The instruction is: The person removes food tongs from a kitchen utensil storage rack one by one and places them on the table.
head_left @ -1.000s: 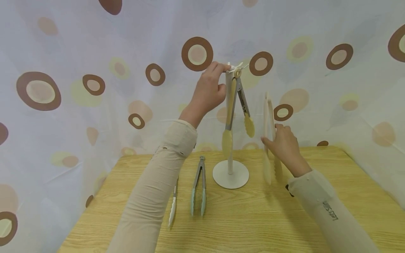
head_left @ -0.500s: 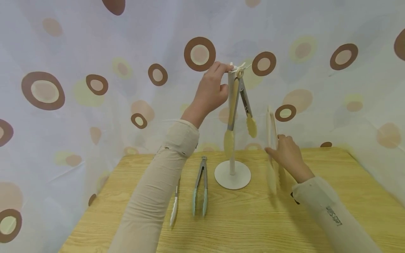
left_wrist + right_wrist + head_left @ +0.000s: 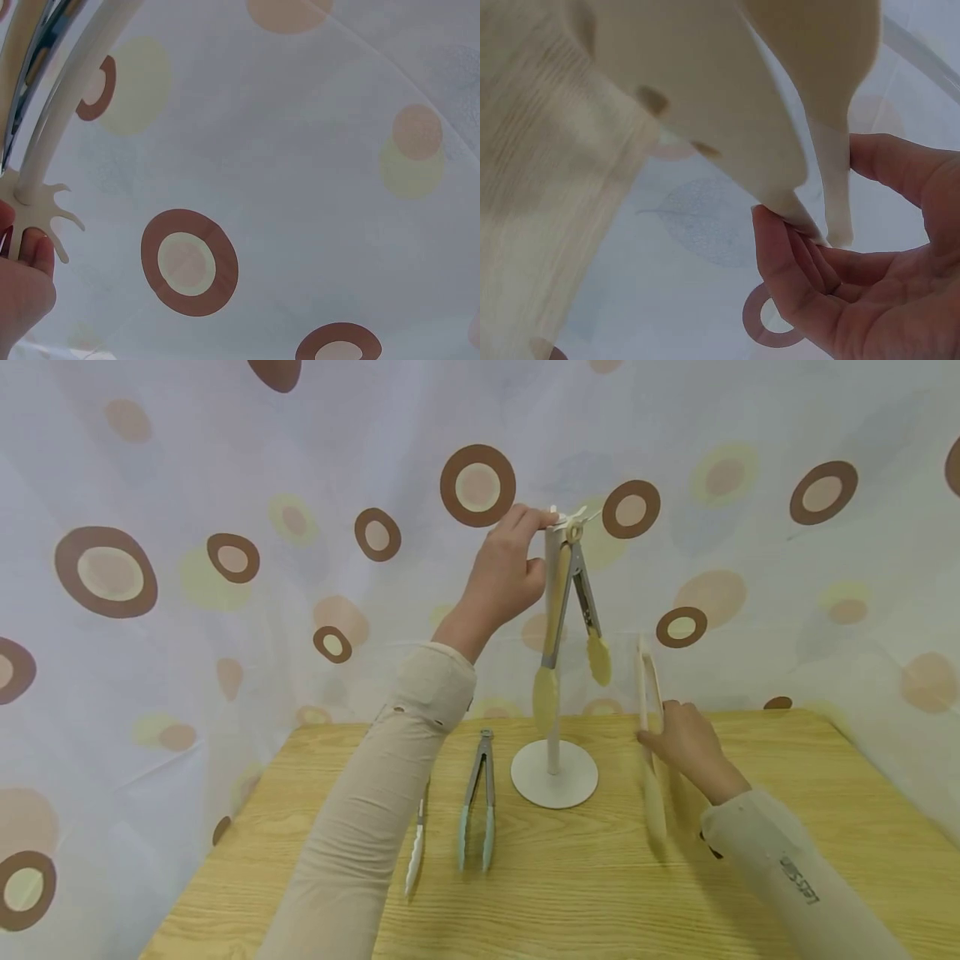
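In the head view my left hand (image 3: 506, 564) grips the hooked top of a white utensil stand (image 3: 553, 752). Its fingers curl between the prongs of the crown (image 3: 41, 201) in the left wrist view. From a hook of the stand hang metal tongs with yellow scalloped tips (image 3: 599, 658), their arms spread. To the right of the stand, my right hand (image 3: 688, 745) holds cream-coloured tongs (image 3: 654, 802) by their arms, loop end up and tips down over the table. Thumb and fingers pinch the two arms of these tongs (image 3: 705, 97) in the right wrist view.
On the wooden table (image 3: 577, 893), left of the stand, lie tongs with teal tips (image 3: 463, 839). Beside them are white-tipped tongs (image 3: 415, 860), partly covered by my left sleeve. A dotted curtain (image 3: 300, 443) stands behind the table.
My right hand has come down and slightly right with the cream tongs, lowering them toward the table. The left hand keeps its hold on the stand's top.
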A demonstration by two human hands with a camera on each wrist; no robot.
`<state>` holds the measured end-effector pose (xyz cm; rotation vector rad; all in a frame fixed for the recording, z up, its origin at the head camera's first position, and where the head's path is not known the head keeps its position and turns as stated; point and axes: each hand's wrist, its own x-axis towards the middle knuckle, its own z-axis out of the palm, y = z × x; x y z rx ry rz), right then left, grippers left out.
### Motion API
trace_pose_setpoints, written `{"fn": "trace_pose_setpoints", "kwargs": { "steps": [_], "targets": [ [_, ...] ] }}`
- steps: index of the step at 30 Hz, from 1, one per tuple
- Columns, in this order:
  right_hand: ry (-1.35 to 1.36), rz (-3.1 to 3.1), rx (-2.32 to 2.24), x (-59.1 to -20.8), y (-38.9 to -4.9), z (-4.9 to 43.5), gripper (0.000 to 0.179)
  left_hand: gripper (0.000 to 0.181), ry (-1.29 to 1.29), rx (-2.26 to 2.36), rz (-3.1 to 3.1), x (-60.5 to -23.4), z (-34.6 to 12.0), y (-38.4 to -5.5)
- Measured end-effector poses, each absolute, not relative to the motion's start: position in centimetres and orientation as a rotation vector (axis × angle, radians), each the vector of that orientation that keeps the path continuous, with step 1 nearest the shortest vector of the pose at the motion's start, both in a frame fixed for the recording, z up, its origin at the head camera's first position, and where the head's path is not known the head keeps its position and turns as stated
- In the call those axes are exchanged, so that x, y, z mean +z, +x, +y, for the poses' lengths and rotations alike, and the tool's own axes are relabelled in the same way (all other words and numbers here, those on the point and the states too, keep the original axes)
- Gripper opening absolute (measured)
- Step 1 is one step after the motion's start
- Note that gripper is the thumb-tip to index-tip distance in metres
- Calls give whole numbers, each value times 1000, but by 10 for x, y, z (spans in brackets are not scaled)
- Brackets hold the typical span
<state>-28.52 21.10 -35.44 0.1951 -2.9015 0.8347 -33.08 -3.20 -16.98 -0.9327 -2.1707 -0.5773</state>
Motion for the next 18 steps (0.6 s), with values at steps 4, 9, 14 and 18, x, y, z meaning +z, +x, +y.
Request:
{"fn": "trace_pose_setpoints", "kwargs": {
  "steps": [4,9,14,18],
  "targets": [
    [195,-2937,831,-363,-286,211,38,47,-932,-569,-2172,-170,-32,-331],
    [214,-2961,842,-371,-286,213,37,47,-932,-573,-2177,-171,-32,-331],
    [224,-2969,856,-375,-286,213,34,47,-932,-578,-2175,-170,-32,-331],
    [237,-2991,853,-379,-286,212,33,47,-932,-581,-2176,-169,-32,-330]
  ]
}}
